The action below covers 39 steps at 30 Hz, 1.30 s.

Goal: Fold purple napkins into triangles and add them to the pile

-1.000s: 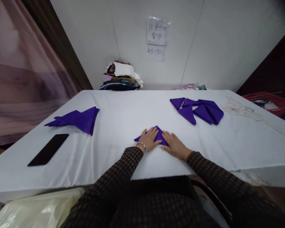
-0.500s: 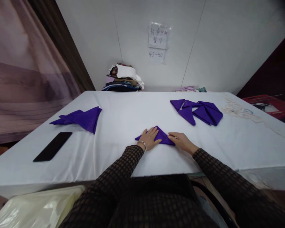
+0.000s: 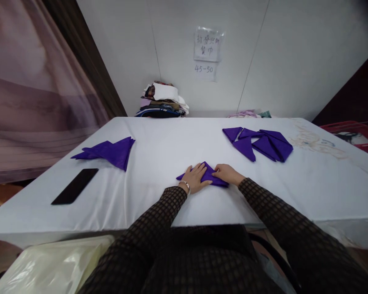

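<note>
Here, on the white table [image 3: 171, 141], our left hand [image 3: 194, 179] lies flat over the purple cloth [image 3: 207, 175]; our right hand [image 3: 227, 173] curls at its edge, grip unclear. Probably soft, light; corners suit pinching.

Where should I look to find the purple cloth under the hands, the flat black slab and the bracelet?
Purple cloth [image 3: 207, 174]: head view, on its uncovered middle.
Flat black slab [image 3: 75, 187]: head view, on the middle of its top face.
Bracelet [image 3: 188, 186]: head view, on its visible band.
</note>
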Tool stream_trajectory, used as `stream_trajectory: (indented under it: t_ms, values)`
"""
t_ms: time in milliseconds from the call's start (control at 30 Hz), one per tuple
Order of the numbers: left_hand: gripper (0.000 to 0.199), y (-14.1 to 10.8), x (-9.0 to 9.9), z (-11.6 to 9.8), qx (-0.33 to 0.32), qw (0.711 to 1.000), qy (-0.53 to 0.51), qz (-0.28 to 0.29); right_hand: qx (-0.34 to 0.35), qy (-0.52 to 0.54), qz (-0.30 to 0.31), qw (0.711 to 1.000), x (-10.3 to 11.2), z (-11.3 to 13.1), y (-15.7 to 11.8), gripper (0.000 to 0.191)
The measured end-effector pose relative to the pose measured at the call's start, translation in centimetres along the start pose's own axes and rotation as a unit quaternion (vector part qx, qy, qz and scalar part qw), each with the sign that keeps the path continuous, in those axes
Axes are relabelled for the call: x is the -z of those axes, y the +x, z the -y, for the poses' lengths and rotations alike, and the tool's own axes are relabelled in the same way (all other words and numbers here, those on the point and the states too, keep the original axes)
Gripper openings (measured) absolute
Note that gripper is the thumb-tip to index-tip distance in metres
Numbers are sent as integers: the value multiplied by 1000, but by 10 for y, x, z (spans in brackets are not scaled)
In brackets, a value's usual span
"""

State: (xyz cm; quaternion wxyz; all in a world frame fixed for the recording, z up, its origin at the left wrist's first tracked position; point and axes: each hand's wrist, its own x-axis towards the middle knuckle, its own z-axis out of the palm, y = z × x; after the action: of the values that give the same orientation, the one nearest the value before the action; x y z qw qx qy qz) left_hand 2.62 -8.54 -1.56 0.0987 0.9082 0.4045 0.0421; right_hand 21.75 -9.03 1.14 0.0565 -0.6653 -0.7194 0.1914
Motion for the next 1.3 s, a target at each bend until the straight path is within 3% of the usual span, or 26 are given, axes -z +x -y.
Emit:
stream_trajectory:
  t_ms: [100,200,267,400,600,867,1067,1200,1300]
  values:
    - [83,-1,0,0,-10,1000,-1,0,-4,27,-2,1000,-1,-3,-6,25]
    - [90,-2,1,0,-13,1000,-3,0,-24,130,7,991,-2,-7,-15,23]
    - [93,-3,2,0,-14,1000,-7,3,-49,256,38,965,-3,-12,-21,26]
    - [95,-4,3,0,-19,1000,-14,4,-68,458,96,881,-7,-18,-32,32]
    - [85,-4,2,1,-24,1000,-13,-10,-57,578,83,810,-9,-18,-41,45]
    - [61,-4,2,0,-19,1000,3,-18,-16,655,102,748,-10,-26,-48,24]
    - [48,-12,9,-3,-22,996,-28,-87,35,663,93,742,-8,-27,-55,33]
    - [42,-20,16,-5,-3,993,-40,-107,78,628,103,767,-1,-23,-63,44]
    - [41,-27,29,-10,20,991,-57,-116,102,588,70,800,8,-14,-68,44]
